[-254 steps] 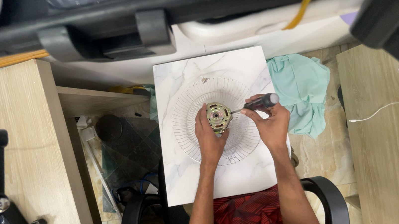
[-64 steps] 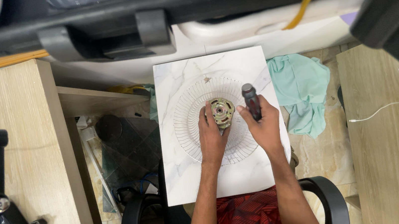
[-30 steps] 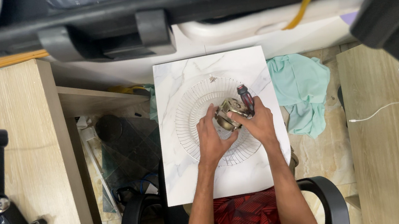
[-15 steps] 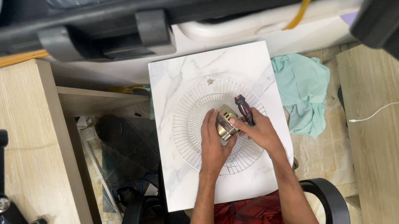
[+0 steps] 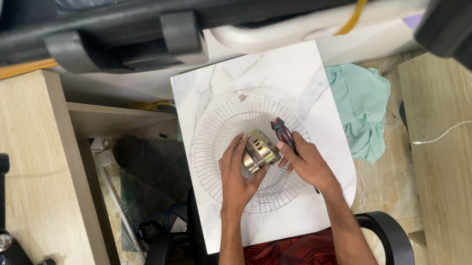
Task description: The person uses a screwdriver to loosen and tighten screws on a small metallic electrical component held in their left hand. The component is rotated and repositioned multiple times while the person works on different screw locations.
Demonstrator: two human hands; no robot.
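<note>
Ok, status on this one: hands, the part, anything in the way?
Left hand grips small metal motor. Right hand holds dark-handled screwdriver. White wire fan guard underneath; nothing obstructing.

Brass-coloured motor (image 5: 258, 149) tilted on round white wire grille (image 5: 214, 147) — dark-handled screwdriver (image 5: 283, 135) beside it.

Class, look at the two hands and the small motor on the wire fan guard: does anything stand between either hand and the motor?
Nothing visible does. The left hand and the right hand both touch the motor; the right also holds a screwdriver.
</note>
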